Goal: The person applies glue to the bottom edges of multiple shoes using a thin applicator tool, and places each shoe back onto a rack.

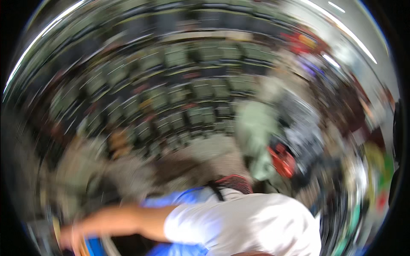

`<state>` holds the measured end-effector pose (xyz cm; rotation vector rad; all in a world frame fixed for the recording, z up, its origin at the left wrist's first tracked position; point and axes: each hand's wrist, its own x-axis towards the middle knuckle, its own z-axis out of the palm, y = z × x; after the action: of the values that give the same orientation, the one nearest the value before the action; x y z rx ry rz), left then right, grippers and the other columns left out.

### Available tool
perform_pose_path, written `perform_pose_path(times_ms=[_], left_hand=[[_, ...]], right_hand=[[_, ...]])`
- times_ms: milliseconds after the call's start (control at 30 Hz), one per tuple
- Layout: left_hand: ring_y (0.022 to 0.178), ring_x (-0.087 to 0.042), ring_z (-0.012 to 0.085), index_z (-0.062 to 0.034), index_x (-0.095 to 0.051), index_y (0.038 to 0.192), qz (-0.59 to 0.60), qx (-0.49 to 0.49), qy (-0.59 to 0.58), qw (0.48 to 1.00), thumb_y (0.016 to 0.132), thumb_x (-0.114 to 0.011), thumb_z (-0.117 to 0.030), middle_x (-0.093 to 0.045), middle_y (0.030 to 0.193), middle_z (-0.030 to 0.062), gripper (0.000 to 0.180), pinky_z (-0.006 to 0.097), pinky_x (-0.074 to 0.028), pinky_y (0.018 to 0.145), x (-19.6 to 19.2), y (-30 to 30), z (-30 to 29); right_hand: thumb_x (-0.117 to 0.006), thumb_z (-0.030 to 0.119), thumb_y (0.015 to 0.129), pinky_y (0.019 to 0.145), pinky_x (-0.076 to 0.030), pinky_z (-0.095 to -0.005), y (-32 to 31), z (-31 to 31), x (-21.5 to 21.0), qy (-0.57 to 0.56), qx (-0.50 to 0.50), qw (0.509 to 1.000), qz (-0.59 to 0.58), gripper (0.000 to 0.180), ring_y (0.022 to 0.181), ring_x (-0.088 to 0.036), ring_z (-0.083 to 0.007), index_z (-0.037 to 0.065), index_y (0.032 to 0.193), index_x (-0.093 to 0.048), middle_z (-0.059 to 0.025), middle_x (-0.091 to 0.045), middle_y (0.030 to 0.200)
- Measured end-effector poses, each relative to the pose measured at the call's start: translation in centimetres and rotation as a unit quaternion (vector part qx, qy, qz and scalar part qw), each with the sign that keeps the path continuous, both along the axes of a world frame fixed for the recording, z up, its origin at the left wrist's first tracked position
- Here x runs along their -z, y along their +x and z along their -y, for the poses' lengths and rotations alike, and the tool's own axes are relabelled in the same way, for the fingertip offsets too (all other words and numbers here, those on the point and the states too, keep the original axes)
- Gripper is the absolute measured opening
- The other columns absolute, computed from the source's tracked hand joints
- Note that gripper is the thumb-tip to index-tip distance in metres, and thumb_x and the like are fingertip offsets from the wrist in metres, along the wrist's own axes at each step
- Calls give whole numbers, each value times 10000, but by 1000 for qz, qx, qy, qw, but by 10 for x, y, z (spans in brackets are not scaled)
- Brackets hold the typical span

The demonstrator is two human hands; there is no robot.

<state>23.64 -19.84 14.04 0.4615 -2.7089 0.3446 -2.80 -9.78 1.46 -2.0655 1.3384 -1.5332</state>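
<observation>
Left hand (68,237) grip perhaps closed, blurred

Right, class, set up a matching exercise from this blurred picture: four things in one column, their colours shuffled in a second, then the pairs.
Things:
1. sleeve on the outstretched arm
2. cloth beside that arm
3. boxy object right of centre
4. stacked rows at the top

Colours:
A. red
B. grey-green
C. white
D. blue

Pairs: 1-C, 2-D, 3-A, 4-B.
</observation>
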Motion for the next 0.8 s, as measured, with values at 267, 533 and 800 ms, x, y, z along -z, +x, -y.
perform_pose_path(times_ms=[267, 533, 800], left_hand=[[1009, -755, 341, 38, -700, 1296, -53, -162, 41, 984, 605, -888, -618, -772, 1075, 212, 970, 422, -559, 985, 10, 113, 43], [1188, -687, 371, 21, -657, 1366, -26, -207, 99, 973, 596, -909, -660, -717, 1249, 242, 1059, 446, -502, 1055, 3, 96, 6], [1390, -536, 223, 14, -390, 1592, -176, -47, 548, 816, 903, -834, -275, -559, 1510, 153, 868, 376, -398, 1210, 12, 153, 29]], right_hand=[[-953, 216, 740, 1151, -440, -373, -8, 40, -26, 157, -105, 979, 80, 923, 1316, -584, -214, -39, 1502, -498, -166, -629, 1433], [-957, 189, 743, 1069, -508, -343, -1, 35, -32, 182, -150, 968, 84, 862, 1193, -665, -197, -37, 1463, -541, -144, -700, 1320], [-923, 238, 766, 1139, -435, -351, -19, 41, -36, 204, -127, 969, 62, 833, 1305, -599, -224, -16, 1470, -556, -144, -660, 1411]])
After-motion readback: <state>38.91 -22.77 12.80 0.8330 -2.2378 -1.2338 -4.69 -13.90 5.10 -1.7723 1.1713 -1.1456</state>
